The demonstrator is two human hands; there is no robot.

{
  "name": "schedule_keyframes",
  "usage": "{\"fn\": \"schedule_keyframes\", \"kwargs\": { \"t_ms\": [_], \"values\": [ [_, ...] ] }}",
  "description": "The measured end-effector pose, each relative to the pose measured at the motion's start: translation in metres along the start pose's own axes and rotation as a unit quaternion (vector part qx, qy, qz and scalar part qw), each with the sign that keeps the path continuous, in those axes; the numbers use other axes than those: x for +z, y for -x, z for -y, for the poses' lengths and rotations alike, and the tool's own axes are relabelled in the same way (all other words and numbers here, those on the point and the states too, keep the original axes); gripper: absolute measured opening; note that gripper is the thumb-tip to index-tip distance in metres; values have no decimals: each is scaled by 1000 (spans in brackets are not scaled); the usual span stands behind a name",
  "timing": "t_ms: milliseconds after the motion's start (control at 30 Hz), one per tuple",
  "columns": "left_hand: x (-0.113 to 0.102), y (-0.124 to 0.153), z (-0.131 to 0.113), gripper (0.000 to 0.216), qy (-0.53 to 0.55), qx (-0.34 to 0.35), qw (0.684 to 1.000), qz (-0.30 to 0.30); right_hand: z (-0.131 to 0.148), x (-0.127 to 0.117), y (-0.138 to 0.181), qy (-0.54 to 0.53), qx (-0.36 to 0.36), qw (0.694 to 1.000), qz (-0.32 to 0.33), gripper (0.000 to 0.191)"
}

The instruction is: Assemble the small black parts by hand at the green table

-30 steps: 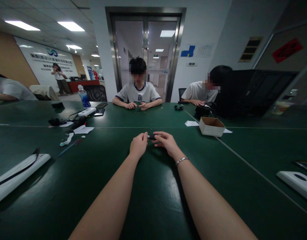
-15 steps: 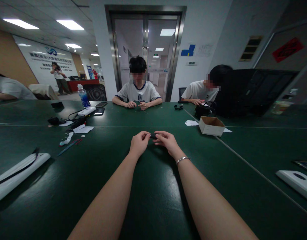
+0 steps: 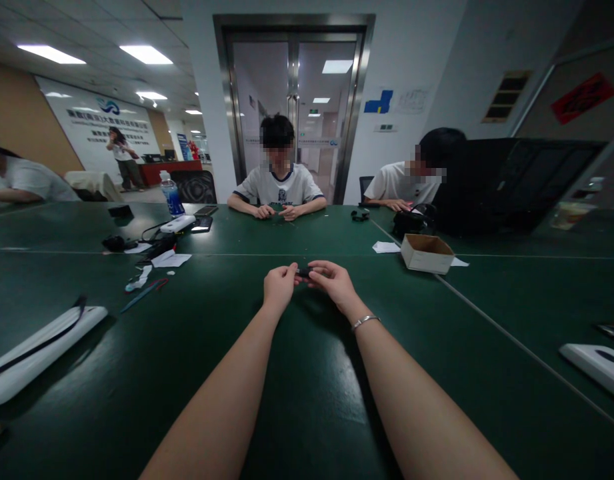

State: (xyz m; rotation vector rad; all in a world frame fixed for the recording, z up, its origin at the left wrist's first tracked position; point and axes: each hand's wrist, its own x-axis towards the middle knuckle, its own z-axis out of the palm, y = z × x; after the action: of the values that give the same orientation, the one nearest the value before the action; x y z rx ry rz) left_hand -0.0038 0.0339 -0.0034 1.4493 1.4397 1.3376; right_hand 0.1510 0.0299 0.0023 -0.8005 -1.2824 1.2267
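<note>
Above the green tabletop, both of my hands meet around a small dark stick-shaped object. It lies sideways between my fingertips, and its left end looks lighter and greyish; its exact kind is too small to tell. My left hand pinches the left end between thumb and fingers. With its fingers bent, my right hand grips the right end, partly hiding it. A silver bracelet circles my right wrist.
An open cardboard box stands right of my hands. On the left lie tweezers, paper scraps, phones and cables, with a bottle behind. A white elongated case lies nearer. Two people sit across the table.
My left thumb and fingers have shifted slightly on the small dark object, and more of its left end shows. The whole view has moved a little; the hands stay together.
</note>
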Motion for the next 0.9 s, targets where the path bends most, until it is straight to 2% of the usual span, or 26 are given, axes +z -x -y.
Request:
{"fn": "schedule_keyframes", "kwargs": {
  "t_ms": [400,567,700,900],
  "values": [
    [1,-1,2,47,-12,-68,996,-47,-3,10,-3,90,-56,994,-5,31],
    [-4,-3,4,53,-33,-60,996,-50,3,16,-1,106,-92,990,6,25],
    [-8,-2,3,46,-37,2,999,-6,2,11,0,86,-60,994,-2,27],
    [-5,1,3,25,13,80,995,58,-2,-1,2,-13,49,999,-15,26]
  ]
}}
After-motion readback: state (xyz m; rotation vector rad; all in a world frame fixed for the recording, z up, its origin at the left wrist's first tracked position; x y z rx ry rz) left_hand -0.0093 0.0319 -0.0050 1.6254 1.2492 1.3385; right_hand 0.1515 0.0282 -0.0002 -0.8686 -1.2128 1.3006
